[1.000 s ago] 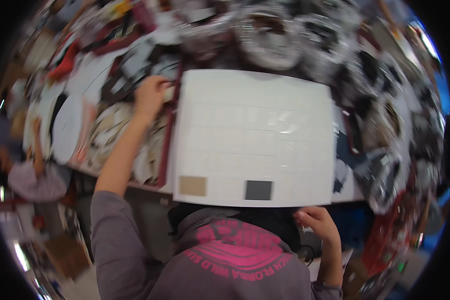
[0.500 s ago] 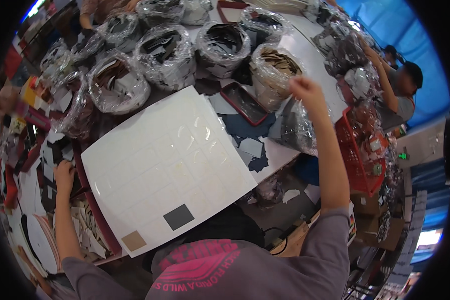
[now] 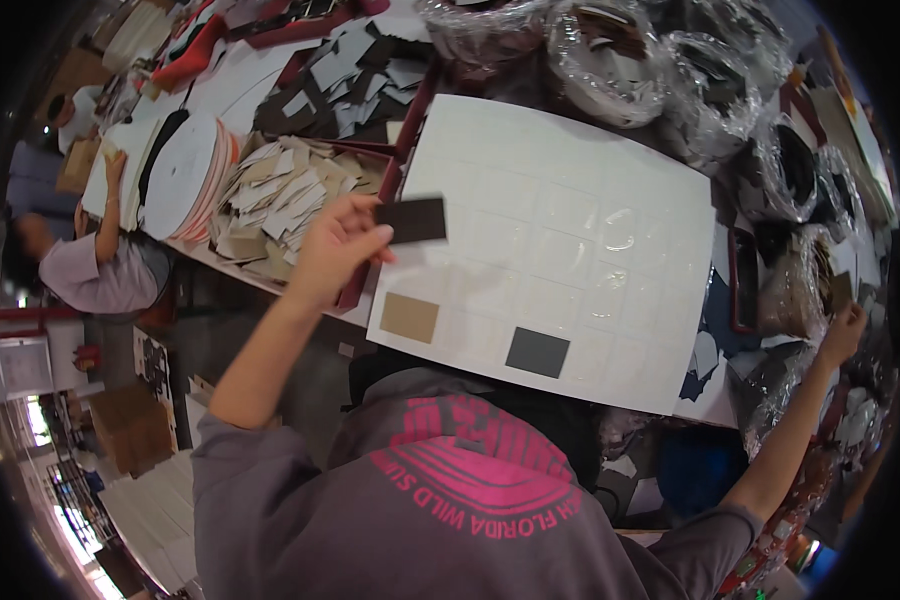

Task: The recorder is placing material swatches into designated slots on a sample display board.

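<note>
A white board with rows of faint outlined rectangles and glossy spots lies in front of me. On its near part sit a tan swatch and a dark grey swatch, apart from each other. My left hand pinches a dark brown swatch above the board's left side. Far to the right, my right hand is closed on a small brownish swatch, beside a plastic-lined bag of tan pieces.
Left of the board, a dark red tray holds tan and white pieces; another beyond it holds dark pieces. A large white roll stands nearby. Several plastic-lined bags line the back right. Another person works at the far left.
The view has swung left. My left hand has come from the dark pieces to over the board with a dark brown swatch. My right hand stays near the bags, now with a brownish swatch showing.
</note>
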`<state>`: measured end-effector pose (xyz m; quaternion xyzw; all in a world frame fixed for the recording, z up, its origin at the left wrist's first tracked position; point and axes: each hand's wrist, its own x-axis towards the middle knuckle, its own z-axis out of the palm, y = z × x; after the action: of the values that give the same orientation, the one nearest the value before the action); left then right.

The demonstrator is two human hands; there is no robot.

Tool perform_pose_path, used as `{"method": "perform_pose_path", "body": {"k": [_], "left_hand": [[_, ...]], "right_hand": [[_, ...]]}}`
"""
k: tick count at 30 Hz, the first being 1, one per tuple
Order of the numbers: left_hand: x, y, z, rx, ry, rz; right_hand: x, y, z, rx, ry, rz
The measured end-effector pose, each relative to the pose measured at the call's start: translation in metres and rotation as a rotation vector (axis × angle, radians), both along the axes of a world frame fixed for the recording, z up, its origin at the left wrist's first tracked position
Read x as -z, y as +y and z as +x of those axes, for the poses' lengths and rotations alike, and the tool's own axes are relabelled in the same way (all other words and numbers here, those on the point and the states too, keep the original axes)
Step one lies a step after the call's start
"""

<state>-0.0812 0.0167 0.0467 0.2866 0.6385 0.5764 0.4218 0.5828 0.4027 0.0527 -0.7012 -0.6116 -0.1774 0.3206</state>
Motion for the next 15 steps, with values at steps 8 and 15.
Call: {"method": "perform_pose_path", "body": {"k": [8,15], "left_hand": [[0.051,-0.028,0.013,-0.023,-0.070,-0.102],[0.056,-0.023,0.021,-0.063,0.160,-0.121]], "right_hand": [[-0.031,-0.155,-0.148,-0.472,0.873,-0.088],[0.031,-0.243,-0.210,-0.612,1.127,-0.373]]}}
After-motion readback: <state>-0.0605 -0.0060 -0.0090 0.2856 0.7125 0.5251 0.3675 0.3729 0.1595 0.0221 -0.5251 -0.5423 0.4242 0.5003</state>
